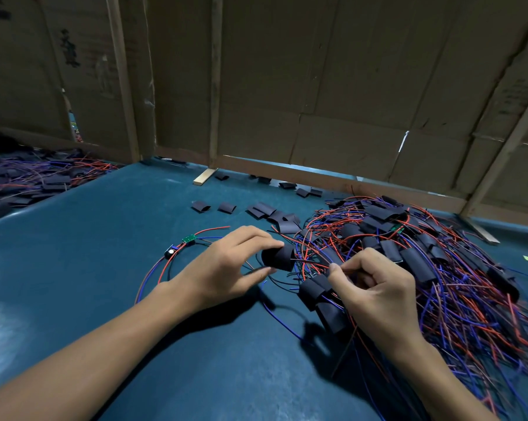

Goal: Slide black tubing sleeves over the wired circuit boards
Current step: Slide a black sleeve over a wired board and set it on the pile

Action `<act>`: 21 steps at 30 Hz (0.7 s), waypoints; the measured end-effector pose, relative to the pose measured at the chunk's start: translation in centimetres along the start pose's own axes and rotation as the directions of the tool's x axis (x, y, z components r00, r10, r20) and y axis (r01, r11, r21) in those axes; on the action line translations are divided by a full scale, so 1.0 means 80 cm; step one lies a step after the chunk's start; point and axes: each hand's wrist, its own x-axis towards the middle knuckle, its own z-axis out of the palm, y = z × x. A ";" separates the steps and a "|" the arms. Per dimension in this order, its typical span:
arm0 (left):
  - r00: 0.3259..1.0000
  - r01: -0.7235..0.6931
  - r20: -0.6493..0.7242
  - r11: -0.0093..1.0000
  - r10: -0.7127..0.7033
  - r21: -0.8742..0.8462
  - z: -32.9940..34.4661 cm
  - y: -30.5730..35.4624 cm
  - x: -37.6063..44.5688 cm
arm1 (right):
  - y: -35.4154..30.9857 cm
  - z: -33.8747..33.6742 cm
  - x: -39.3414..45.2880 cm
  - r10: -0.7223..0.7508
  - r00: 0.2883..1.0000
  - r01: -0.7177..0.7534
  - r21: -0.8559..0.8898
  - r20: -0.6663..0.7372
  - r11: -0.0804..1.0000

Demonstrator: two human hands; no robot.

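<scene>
- Black sleeve (pixel 279 257): held above the table between the two hands, nearer the left; its open, rounded mouth faces left and toward the camera.
- Left hand (pixel 226 262): fingers curled around the sleeve, fingertips on its upper edge and thumb below its mouth, pinching it open.
- Right hand (pixel 375 287): thumb and forefinger closed together on thin wires (pixel 312 262) that run leftward to the sleeve's right end; the other fingers are curled into the palm.
- Wire pile (pixel 439 268): a dense tangle of red and blue leads with many black-sleeved pieces, lying directly behind and under the right hand and spreading to the right edge.
- Bare circuit board (pixel 188 238): small and green, with red and blue leads, lying on the table just beyond the left hand; a small black part (pixel 171 252) sits on the same leads.
- Loose sleeves (pixel 265 211): flat, dark, short lengths scattered on the table beyond the hands.
- Second pile (pixel 28 180): more sleeved wires at far left.
- Table (pixel 104 299): dark teal surface.
- Cardboard wall (pixel 317 86): brown sheets with wooden battens, closing the far side.
</scene>
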 end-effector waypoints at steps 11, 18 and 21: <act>0.986 0.035 -0.166 0.990 -0.012 0.139 -0.001 0.014 0.010 | -0.007 0.008 0.004 0.308 0.858 -0.438 0.271 0.410 0.857; 0.980 0.107 -0.188 0.964 -0.061 0.244 -0.013 -0.002 0.005 | 0.000 0.002 0.014 0.460 0.705 -0.709 0.557 0.540 0.433; 0.993 -0.003 -0.106 0.923 0.047 0.384 -0.018 -0.001 0.007 | 0.001 0.001 0.017 0.418 0.736 -0.677 0.581 0.533 0.451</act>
